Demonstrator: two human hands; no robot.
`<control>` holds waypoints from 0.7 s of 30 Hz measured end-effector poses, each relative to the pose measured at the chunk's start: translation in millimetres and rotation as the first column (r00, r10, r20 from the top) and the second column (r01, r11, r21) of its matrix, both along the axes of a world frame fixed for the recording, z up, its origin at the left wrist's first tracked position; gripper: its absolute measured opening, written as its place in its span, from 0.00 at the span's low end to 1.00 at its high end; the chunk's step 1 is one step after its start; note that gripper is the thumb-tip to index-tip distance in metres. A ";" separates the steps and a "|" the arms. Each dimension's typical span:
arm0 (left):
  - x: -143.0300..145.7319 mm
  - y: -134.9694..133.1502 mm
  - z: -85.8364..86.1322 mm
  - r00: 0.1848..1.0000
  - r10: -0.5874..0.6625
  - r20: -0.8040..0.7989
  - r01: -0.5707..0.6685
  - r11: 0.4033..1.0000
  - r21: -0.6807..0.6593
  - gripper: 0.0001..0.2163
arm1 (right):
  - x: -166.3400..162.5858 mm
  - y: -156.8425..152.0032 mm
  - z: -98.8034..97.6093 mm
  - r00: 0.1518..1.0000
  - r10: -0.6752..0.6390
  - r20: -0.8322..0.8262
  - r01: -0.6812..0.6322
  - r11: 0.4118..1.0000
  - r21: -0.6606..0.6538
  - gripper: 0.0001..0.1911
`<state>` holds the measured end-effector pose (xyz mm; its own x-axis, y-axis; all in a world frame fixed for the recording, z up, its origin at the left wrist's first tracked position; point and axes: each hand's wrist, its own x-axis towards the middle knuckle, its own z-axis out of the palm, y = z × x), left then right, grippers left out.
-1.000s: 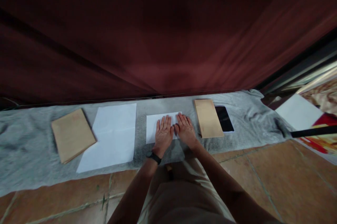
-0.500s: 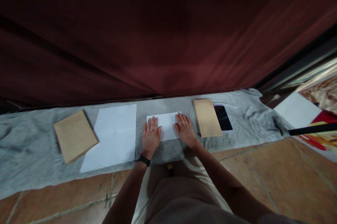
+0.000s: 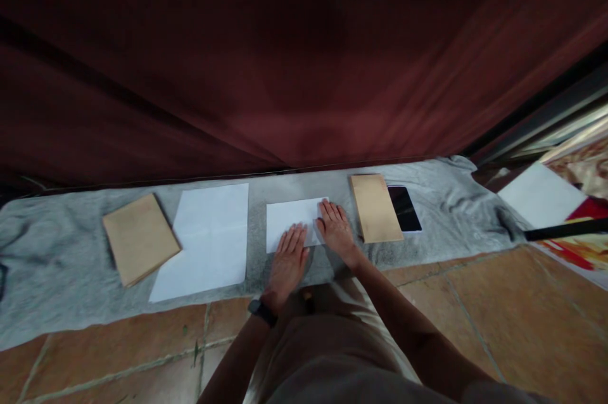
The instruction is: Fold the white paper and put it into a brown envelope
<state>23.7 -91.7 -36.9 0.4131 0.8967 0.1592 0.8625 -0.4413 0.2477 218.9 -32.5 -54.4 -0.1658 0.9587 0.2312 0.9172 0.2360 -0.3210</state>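
Note:
A small folded white paper (image 3: 289, 221) lies on the grey cloth (image 3: 446, 214) in front of me. My right hand (image 3: 336, 230) presses flat on the paper's right end, fingers spread. My left hand (image 3: 287, 261) lies flat with its fingertips on the paper's near edge, palm over the cloth. Neither hand grips anything. A black band sits on my left wrist.
A larger white sheet (image 3: 209, 239) and a brown envelope (image 3: 139, 237) lie to the left. A second brown envelope (image 3: 375, 208) and a dark phone (image 3: 403, 208) lie to the right. A dark red curtain (image 3: 285, 56) hangs behind. Tiled floor (image 3: 498, 309) runs nearer me.
My left hand slid left across the folded paper, then came back right and toward me to its near edge. My right hand stayed on the paper's right end.

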 end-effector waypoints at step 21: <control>-8.8 -29.1 -3.4 0.994 -0.032 -0.109 0.028 0.999 -0.040 0.25 | -50.3 -42.1 15.9 0.973 0.226 -0.044 -0.228 0.973 -0.040 0.25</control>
